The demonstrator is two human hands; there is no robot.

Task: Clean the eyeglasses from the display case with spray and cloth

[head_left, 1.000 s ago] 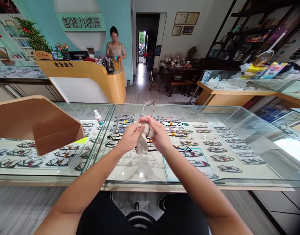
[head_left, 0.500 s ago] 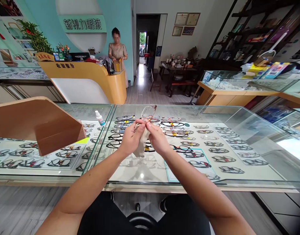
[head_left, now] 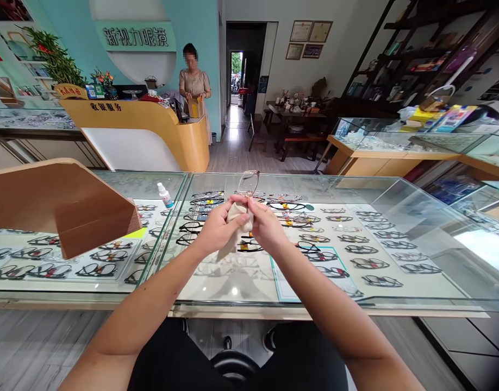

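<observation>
Above the glass counter (head_left: 241, 312), between its front and back edges, left hand (head_left: 217, 231) and right hand (head_left: 269, 228) meet, clamped on crumpled beige cloth (head_left: 235, 213) and thin-rimmed eyeglasses (head_left: 249, 183); rows of spectacles (head_left: 369, 263) lie inside.

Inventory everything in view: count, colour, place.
Thin-rimmed eyeglasses: one pair, reddish, between the hands
Soft cloth: one, beige, between the hands
Glass display cases: two adjoining, clear, foreground
Displayed eyeglasses: many, mostly dark, inside the cases
Plastic spray bottle: one, white, left of hands
Angular flat panel: one, brown, left foreground
Curved counter: one, yellow and white, back left
Co-worker: one, beige dress, at the counter
Leafy plant: one, green, far left
Framed certificates: four, mostly pale, back wall
Wooden table: one, dark, back centre
Wooden shelving: one unit, dark, upper right
Left hand: one, bare, holding cloth
Right hand: one, bare, holding eyeglasses
</observation>
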